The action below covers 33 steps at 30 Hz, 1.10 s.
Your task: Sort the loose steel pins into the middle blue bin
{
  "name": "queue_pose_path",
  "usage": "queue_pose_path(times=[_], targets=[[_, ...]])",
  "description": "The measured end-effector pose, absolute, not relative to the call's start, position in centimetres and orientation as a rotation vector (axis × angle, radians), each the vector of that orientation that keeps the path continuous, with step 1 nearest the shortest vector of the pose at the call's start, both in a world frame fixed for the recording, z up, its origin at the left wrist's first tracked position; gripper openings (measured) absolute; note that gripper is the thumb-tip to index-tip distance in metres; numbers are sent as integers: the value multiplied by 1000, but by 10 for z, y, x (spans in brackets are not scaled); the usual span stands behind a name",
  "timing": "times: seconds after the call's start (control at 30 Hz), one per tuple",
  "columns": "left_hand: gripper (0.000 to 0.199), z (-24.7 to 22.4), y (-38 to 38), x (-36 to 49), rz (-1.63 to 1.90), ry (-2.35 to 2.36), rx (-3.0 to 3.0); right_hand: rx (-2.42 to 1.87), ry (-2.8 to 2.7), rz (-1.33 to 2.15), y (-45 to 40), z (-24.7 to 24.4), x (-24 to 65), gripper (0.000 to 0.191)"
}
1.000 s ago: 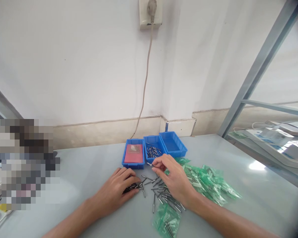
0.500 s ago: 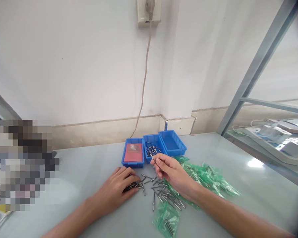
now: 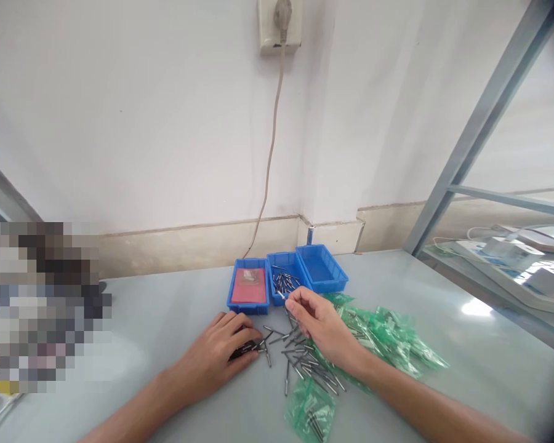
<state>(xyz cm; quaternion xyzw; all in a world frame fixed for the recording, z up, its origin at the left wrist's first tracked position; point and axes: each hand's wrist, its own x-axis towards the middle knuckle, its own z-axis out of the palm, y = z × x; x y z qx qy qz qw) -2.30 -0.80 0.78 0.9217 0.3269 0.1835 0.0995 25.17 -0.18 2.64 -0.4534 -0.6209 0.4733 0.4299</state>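
Observation:
My left hand (image 3: 228, 344) rests on the table, its fingers curled round several dark metal rods (image 3: 244, 349). Between the thumb and fingertips of my right hand (image 3: 316, 320) is one thin metal rod (image 3: 281, 295), its bright tip pointing up and left in front of the middle blue bin (image 3: 276, 259), which holds several similar rods. Loose rods (image 3: 305, 363) lie scattered between and below my hands. A small green bag (image 3: 300, 403) with rods inside lies nearest me, and larger green plastic bags (image 3: 388, 335) lie beyond my right forearm.
The left blue bin (image 3: 248, 309) holds a pink sheet with a clear packet on it. A right blue bin (image 3: 325, 286) stands beside the middle one. Behind are the wall, a cable (image 3: 272, 141) and a metal frame (image 3: 461, 147). A blurred-out person (image 3: 46, 301) is at far left.
The rod in my right hand has tilted, and its tip now shows bright past the fingertips. My left hand has stayed in place. The whole view has shifted slightly.

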Motion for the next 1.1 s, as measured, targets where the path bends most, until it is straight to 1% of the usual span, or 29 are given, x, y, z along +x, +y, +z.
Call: queue_pose_path(times=[0.07,0.13,0.27,0.3,0.37,0.43,0.47,0.57,0.67,0.77,0.9,1.1], targets=[[19,8,-8,-23,536,967,2726,-1171,-1423,1282,-1,28,251,44],[19,8,-9,-23,533,966,2726,-1174,-1322,1321,-1,30,251,47],[20,8,-9,-23,532,974,2723,-1126,-1341,1228,-2,31,252,47],[20,8,-9,-23,533,975,2720,-1126,-1401,1174,-3,31,252,44],[20,9,-9,-23,541,974,2718,-1152,-1618,996,-5,28,253,32],[19,9,-9,-23,552,969,2721,-1167,-1936,726,-8,26,253,18],[19,9,-9,-23,559,968,2725,-1165,-2091,592,-9,24,253,15],[18,9,-8,-22,569,969,2738,-1164,-2395,352,-12,20,251,22],[17,9,-9,-21,570,968,2747,-1179,-2477,316,-13,16,249,6],[18,9,-9,-21,587,967,2752,-1197,-2486,286,-13,14,248,14],[20,7,-8,-23,594,959,2757,-1216,-2475,265,-13,12,248,13],[20,6,-7,-23,565,958,2744,-1214,-2381,402,-14,18,251,20]])
